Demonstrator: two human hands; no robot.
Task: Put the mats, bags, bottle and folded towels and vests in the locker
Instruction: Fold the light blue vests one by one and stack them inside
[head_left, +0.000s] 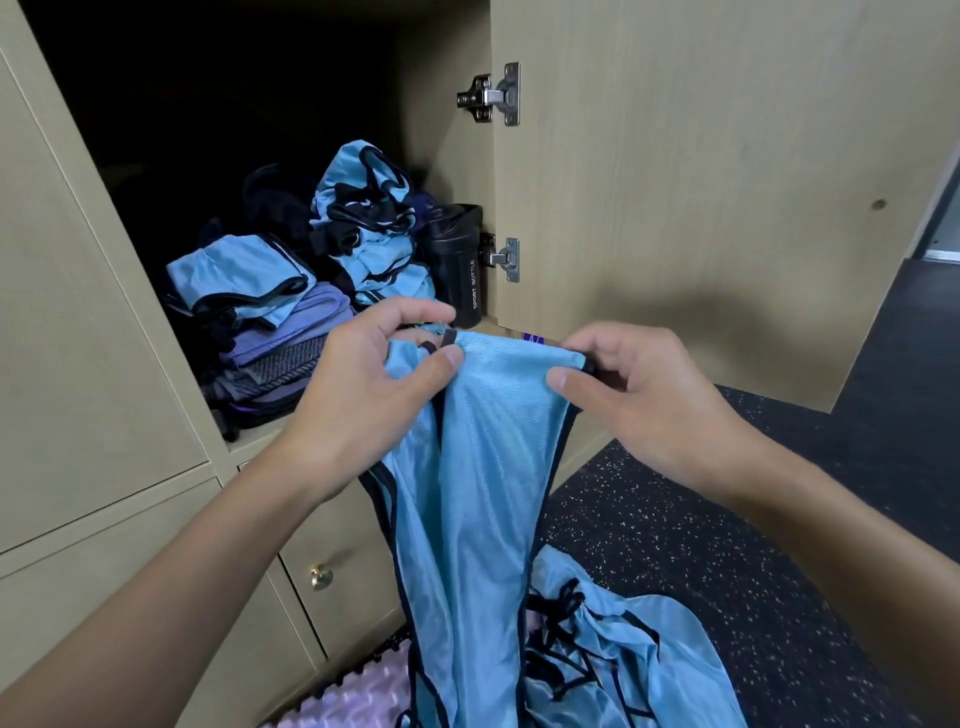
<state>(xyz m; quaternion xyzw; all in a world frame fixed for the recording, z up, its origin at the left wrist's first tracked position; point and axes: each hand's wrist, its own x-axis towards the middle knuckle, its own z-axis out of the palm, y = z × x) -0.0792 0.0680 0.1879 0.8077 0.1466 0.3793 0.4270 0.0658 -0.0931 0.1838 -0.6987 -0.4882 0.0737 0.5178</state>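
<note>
Speckled floor (727, 519) meets an open locker (441, 171) already holding towels (291, 353) and bottle (457, 265). Left hand (374, 395) and right hand (649, 405) each pinch the blue vest (483, 467) by its top edge, spreading it, probably for folding.

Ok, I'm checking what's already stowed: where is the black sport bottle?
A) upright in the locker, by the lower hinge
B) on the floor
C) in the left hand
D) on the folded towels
A: the bottle stands upright at the right side of the locker, beside the lower hinge; the left hand and right hand pinch a blue vest.
</note>
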